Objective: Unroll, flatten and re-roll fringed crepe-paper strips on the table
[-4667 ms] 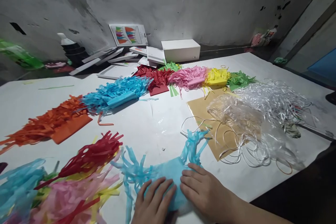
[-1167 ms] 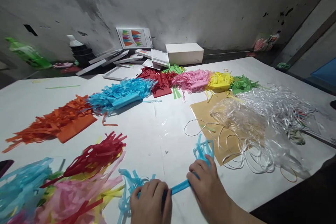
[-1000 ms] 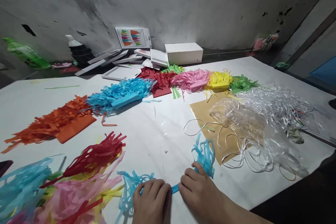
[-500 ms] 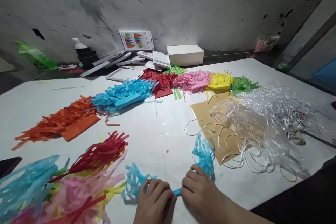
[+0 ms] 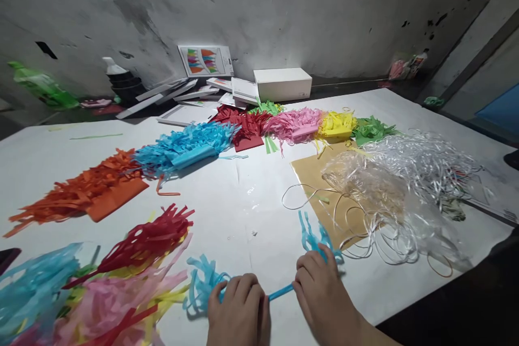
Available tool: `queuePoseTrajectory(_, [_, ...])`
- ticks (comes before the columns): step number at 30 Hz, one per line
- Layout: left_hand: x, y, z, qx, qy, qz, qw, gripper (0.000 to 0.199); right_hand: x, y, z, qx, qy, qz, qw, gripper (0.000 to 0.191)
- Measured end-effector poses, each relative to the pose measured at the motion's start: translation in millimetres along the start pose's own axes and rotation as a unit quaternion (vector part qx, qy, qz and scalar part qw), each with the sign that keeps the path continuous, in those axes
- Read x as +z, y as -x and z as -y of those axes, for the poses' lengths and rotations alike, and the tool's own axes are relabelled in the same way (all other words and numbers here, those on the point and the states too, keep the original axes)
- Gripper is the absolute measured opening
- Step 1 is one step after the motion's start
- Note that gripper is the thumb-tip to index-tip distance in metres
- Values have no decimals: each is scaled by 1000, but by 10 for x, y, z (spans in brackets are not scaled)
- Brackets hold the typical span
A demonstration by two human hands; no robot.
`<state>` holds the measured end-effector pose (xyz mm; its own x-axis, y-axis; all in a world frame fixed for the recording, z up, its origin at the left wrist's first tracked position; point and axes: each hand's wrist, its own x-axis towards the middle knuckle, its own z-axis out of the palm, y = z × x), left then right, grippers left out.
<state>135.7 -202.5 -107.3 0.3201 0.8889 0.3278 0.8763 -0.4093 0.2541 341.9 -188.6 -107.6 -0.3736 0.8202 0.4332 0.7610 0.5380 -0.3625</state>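
Observation:
A blue tissue-paper tassel [image 5: 280, 292] runs between my two hands, its middle rolled into a thin cord and its fringed ends lying out to both sides. My left hand [image 5: 238, 308] is closed around the cord near the left fringe [image 5: 203, 281]. Farther right, my right hand [image 5: 324, 286] grips the other part, with blue strips [image 5: 314, 235] fanning out beyond its fingers. Just left of my left hand lies a loose heap of pink tassels [image 5: 117, 297], with a red tassel [image 5: 150, 240] and a light blue one [image 5: 44, 281] beside it.
Fringed paper stacks form an arc: orange [image 5: 93, 186], blue [image 5: 190, 146], red [image 5: 249, 130], pink [image 5: 295, 124], yellow [image 5: 337, 124], green [image 5: 373, 130]. White cords [image 5: 381, 238] and clear plastic [image 5: 365, 178] lie over brown card [image 5: 320, 189] at right. Flat boxes and a white box [image 5: 283, 84] stand behind.
My right hand has moved right and slightly up, away from my left, so more of the twisted blue cord shows between them. The view has shifted slightly.

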Motion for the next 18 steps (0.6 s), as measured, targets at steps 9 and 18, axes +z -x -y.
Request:
queuePoseTrajectory(9, [100, -63, -70, 102, 7, -22, 995, 30, 20, -1, -61, -156, 38, 31, 986, 21])
queuePoseTrajectory(18, [-141, -230, -67, -37, 225, 168, 959, 28, -131, -161, -58, -236, 36, -21, 971, 30])
